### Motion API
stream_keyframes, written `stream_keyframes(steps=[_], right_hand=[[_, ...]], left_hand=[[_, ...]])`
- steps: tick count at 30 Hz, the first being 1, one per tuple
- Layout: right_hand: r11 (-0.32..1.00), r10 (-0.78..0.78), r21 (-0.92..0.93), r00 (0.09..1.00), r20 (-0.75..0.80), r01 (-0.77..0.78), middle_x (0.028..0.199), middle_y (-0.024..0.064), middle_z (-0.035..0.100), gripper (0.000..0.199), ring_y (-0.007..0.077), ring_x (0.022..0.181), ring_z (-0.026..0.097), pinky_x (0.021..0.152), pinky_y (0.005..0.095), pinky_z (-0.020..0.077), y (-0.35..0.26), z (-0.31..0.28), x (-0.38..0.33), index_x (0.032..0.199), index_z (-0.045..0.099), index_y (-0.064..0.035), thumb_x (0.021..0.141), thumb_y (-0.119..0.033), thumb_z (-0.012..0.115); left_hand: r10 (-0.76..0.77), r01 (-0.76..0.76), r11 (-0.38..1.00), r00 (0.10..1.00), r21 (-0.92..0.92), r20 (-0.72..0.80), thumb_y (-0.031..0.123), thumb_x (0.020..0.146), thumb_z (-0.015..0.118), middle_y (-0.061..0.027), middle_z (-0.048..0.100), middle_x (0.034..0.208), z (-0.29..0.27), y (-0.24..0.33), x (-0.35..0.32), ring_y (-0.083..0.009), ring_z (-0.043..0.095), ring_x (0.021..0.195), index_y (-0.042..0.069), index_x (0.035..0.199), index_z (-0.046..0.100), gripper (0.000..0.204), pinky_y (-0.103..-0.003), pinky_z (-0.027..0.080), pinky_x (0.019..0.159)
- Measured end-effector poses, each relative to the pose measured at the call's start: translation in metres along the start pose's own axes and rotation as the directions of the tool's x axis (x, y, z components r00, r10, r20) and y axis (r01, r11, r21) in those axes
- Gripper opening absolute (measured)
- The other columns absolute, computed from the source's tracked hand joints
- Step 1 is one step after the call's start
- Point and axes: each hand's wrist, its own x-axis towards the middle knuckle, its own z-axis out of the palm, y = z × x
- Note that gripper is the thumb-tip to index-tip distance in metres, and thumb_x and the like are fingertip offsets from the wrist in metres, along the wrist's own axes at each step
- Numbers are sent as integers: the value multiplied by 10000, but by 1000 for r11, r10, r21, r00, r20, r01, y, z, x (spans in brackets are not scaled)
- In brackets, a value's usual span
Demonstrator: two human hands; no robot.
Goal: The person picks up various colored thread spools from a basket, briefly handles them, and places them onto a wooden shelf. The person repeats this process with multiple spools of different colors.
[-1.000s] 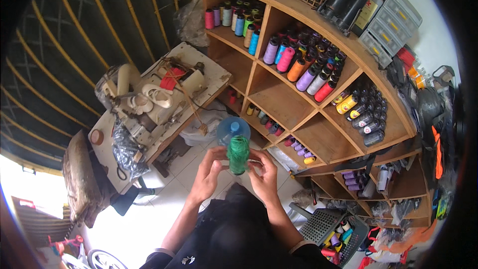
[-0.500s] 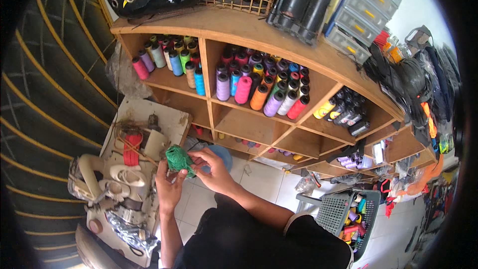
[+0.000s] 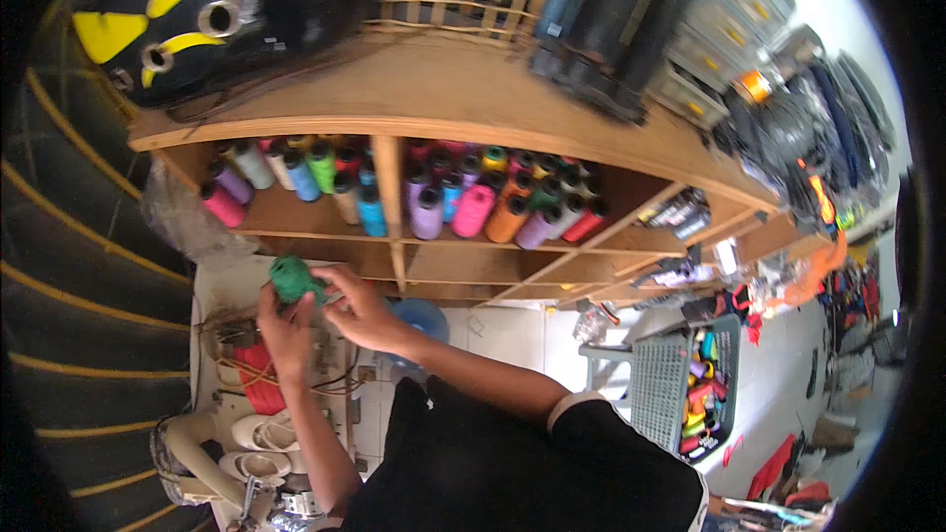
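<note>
Two bare hands meet at one green thread spool [image 3: 292,279], held above the white surface [image 3: 222,281] at the left of the view. The left hand [image 3: 286,332] cups the spool from below, its grip closed on the spool body. The right hand [image 3: 367,313] reaches in from the right, fingers [image 3: 330,276] touching the spool's side; its grip is also closed on the spool.

Below the hands, on the same surface, lie a red thread spool [image 3: 258,382] and a white sewing machine [image 3: 222,448]. A blue round object [image 3: 422,320] sits just behind the right wrist; what it is cannot be told.

Behind the hands stands a wooden shelf [image 3: 453,118], its upper compartments filled with coloured thread cones [image 3: 473,209]. A grey plastic basket [image 3: 680,389] holding small coloured items stands on the floor to the right.
</note>
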Motion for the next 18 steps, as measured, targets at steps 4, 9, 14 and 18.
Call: stream_keyframes(steps=[4, 9, 14, 18], right_hand=[[1000, -15, -22, 998, -61, 13, 1251, 120, 412, 615, 225, 1090, 516, 817, 309, 509, 14, 15, 43, 1394, 371, -95, 820, 26, 556], [1000, -22, -8, 993, -116, 21, 1282, 149, 386, 676, 242, 1151, 502, 856, 327, 518, 30, 23, 96, 1440, 303, -104, 826, 21, 556], [995, -73, -74, 993, -89, 66, 1493, 186, 194, 774, 308, 1317, 341, 953, 410, 437, 59, 37, 127, 1493, 120, -78, 836, -33, 527], [994, -68, -96, 978, -197, 50, 1452, 204, 232, 700, 327, 1310, 350, 973, 419, 422, 50, 39, 141, 1450, 184, -45, 826, -12, 499]], left_hand=[[25, -26, 999, 999, -24, -31, -21, 805, 676, -121, 550, 1130, -5, -22, 53, -193, 579, 989, -44, 1168, 526, 393, -297, 519, 831], [96, -95, 995, 994, 24, -44, -14, 803, 682, -111, 584, 1088, -8, -28, 107, -180, 585, 960, -36, 1165, 536, 391, -297, 519, 734], [82, -81, 996, 997, -21, 14, -3, 802, 683, -96, 630, 993, -13, -47, 148, -147, 609, 807, -22, 1153, 532, 382, -282, 504, 701], [160, -160, 987, 987, -4, 24, 6, 832, 661, -104, 630, 979, -7, -71, 172, -147, 622, 815, -31, 1151, 527, 348, -272, 504, 700]])
